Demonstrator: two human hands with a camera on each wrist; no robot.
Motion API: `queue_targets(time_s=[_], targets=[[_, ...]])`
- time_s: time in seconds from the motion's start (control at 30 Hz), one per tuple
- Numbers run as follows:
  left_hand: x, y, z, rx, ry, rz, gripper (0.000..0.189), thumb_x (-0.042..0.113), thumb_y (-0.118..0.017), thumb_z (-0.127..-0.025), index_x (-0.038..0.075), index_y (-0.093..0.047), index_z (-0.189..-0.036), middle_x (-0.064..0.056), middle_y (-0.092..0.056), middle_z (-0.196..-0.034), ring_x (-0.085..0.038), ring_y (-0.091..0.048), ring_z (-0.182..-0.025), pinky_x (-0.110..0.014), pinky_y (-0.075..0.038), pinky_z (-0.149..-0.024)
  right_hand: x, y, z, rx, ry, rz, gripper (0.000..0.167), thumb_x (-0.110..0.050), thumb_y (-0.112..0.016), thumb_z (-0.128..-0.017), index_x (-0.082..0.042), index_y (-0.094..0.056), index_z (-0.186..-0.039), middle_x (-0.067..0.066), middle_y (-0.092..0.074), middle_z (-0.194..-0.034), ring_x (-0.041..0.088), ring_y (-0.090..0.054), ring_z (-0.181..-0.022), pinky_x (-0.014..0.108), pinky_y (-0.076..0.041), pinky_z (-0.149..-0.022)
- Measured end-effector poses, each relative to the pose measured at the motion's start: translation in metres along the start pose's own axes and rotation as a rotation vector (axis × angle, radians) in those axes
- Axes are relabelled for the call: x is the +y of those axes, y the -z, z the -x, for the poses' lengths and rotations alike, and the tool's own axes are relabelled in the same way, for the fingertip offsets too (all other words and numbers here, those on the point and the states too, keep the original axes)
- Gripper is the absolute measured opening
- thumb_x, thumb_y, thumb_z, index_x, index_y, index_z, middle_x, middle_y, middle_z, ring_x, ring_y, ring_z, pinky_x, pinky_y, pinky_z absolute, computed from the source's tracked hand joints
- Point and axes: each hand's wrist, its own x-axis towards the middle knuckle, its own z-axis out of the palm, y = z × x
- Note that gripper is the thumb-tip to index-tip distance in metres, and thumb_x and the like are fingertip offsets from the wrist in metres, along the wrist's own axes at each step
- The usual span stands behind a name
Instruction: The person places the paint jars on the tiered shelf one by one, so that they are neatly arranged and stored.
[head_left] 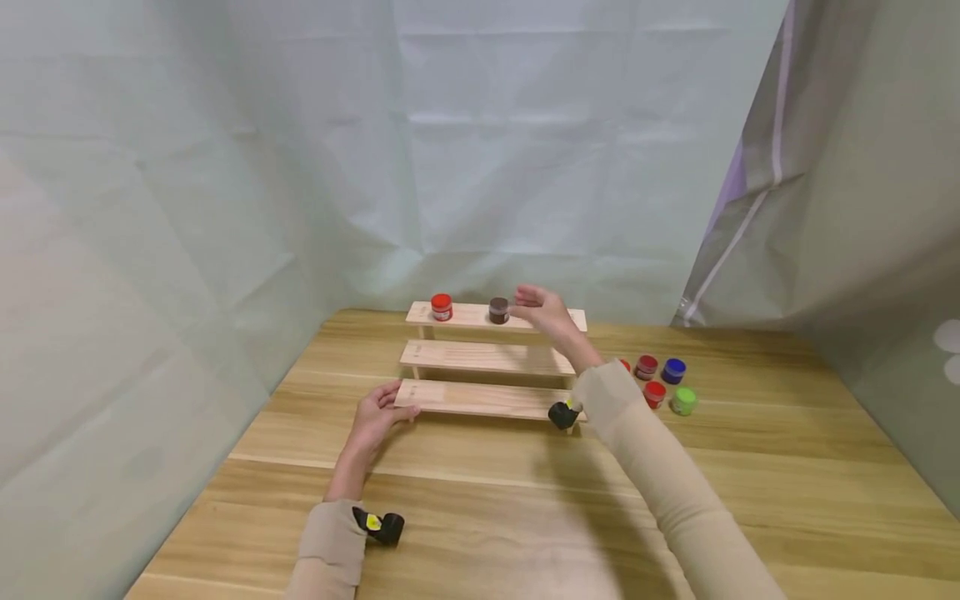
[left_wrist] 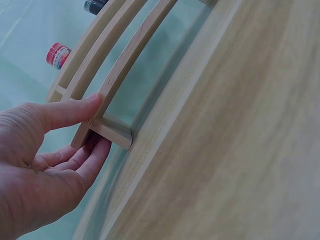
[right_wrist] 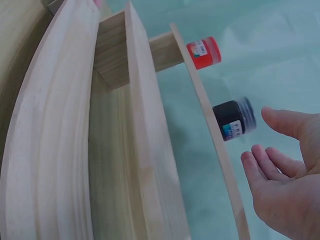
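A three-step wooden display rack (head_left: 480,358) stands on the table. My left hand (head_left: 375,418) grips the left end of its lowest step; in the left wrist view the thumb lies along the plank's edge and the fingers (left_wrist: 92,162) curl beneath. On the top step sit a red paint jar (head_left: 442,308) at the left and a dark brown-black paint jar (head_left: 498,311) near the middle. My right hand (head_left: 546,315) is just right of the dark jar, holding nothing. The right wrist view shows a gap between its parted thumb and fingers and the dark jar (right_wrist: 232,120).
Right of the rack, several jars stand on the wooden table (head_left: 480,517): a dark red jar (head_left: 646,367), a blue jar (head_left: 673,371), a red jar (head_left: 654,394), a green jar (head_left: 684,401) and another red one partly behind the right sleeve. Pale sheeting (head_left: 525,150) hangs behind.
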Motion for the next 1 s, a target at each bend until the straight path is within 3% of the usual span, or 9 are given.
queue_targets(time_s=[0.33, 0.6, 1.0], targets=[[0.001, 0.007, 0.004, -0.013, 0.003, -0.033, 0.068, 0.005, -0.072, -0.086, -0.002, -0.038, -0.145, -0.025, -0.051, -0.138, 0.000, -0.057, -0.089, -0.011, -0.050, -0.074, -0.017, 0.006, 0.013, 0.040, 0.043, -0.036, 0.057, -0.014, -0.066, -0.093, -0.008, -0.043, -0.145, 0.012, -0.050, -0.146, 0.026, -0.046, -0.136, 0.038, -0.035, -0.116], [0.003, 0.010, 0.002, -0.036, -0.008, -0.059, 0.070, 0.008, -0.073, -0.086, -0.002, -0.037, -0.146, -0.025, -0.049, -0.140, 0.000, -0.056, -0.093, -0.010, -0.049, -0.076, -0.027, 0.016, 0.029, 0.064, 0.092, -0.027, 0.051, -0.015, -0.064, -0.094, -0.008, -0.047, -0.142, 0.013, -0.052, -0.144, 0.028, -0.048, -0.134, 0.040, -0.035, -0.116], [0.002, 0.014, 0.006, -0.040, 0.014, -0.065, 0.071, 0.010, -0.072, -0.087, -0.001, -0.036, -0.146, -0.024, -0.048, -0.143, -0.002, -0.056, -0.100, -0.008, -0.047, -0.079, -0.014, 0.044, 0.055, 0.080, 0.078, -0.025, 0.047, -0.018, -0.061, -0.097, -0.009, -0.048, -0.141, 0.014, -0.049, -0.146, 0.028, -0.045, -0.135, 0.043, -0.036, -0.115]])
